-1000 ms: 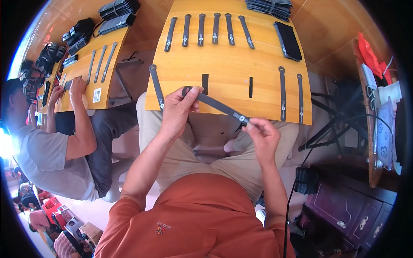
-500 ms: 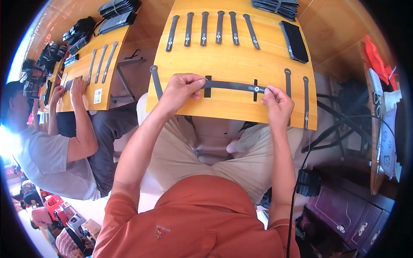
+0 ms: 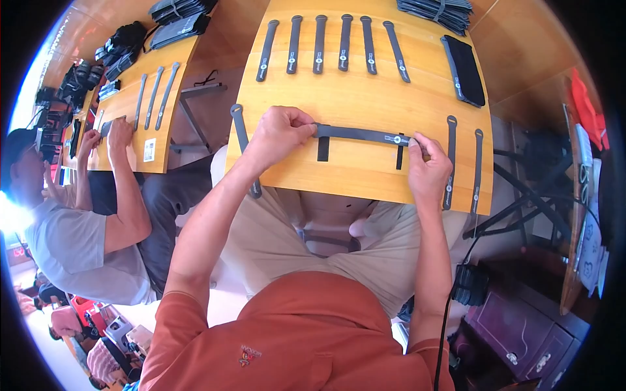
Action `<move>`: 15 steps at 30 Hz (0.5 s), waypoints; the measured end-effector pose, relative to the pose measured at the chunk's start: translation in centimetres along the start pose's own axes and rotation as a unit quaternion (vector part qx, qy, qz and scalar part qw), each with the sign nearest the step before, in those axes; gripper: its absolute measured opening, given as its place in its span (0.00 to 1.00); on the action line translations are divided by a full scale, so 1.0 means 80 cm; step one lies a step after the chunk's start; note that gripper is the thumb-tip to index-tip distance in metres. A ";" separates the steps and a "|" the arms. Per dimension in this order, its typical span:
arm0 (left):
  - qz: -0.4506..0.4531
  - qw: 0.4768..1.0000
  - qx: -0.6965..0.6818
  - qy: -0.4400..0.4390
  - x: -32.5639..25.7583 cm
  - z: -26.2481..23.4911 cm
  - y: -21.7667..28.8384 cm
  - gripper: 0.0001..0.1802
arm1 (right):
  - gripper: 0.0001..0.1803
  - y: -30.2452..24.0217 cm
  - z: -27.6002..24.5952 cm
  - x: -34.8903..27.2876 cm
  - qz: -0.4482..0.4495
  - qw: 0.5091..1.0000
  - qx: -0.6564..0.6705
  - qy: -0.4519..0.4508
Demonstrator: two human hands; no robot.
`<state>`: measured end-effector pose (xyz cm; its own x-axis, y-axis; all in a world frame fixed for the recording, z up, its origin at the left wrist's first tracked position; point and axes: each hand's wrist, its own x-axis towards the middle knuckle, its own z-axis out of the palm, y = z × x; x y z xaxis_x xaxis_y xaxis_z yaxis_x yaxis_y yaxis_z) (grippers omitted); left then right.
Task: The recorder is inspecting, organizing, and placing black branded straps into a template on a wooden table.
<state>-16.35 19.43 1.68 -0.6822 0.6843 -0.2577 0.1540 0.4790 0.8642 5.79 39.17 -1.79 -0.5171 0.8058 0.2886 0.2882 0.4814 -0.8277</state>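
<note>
Between my two hands a dark grey strap (image 3: 358, 135) with a pale print near its right end is stretched out level. My left hand (image 3: 285, 135) pinches its left end, and my right hand (image 3: 430, 166) pinches the right one. Under the strap are two short black strips (image 3: 323, 150) on the wooden table (image 3: 365, 176); their lower parts show below the strap. Whether the strap touches the tabletop is hard to tell. Beside my left forearm lies a similar strap (image 3: 238, 124), partly covered. Two more straps (image 3: 450, 163) lie right of my right hand.
Several like straps (image 3: 319, 45) lie in a row across the table's far part. A black folded pouch (image 3: 463, 70) and a banded dark stack (image 3: 438, 12) sit at the far right. Leftward, another person (image 3: 78, 228) works at a separate table. A black cable (image 3: 450, 293) hangs by my right arm.
The strap has shifted away from me over the black strips, so their upper ends no longer show above it. Both hands keep their pinch. The whole view has also moved slightly.
</note>
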 end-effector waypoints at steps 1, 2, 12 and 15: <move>0.000 1.000 0.010 0.003 0.001 -0.001 0.001 0.10 | 0.10 0.000 0.000 0.000 0.001 1.000 0.009 0.005; -0.001 1.000 0.010 0.003 0.001 -0.001 0.003 0.10 | 0.10 0.000 0.001 0.000 0.001 1.000 0.017 0.010; -0.007 0.997 0.071 0.013 0.001 0.002 0.008 0.09 | 0.09 -0.008 -0.002 0.005 -0.050 0.998 -0.049 -0.005; 0.000 0.997 0.075 0.016 0.002 0.002 0.004 0.10 | 0.09 -0.007 0.000 0.004 -0.045 0.998 -0.048 -0.006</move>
<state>-16.30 19.76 1.82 -0.7041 0.6675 -0.2422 0.2570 0.5576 0.7893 5.45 39.15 -1.23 -0.5538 0.7536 0.3541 0.3159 0.5837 -0.7480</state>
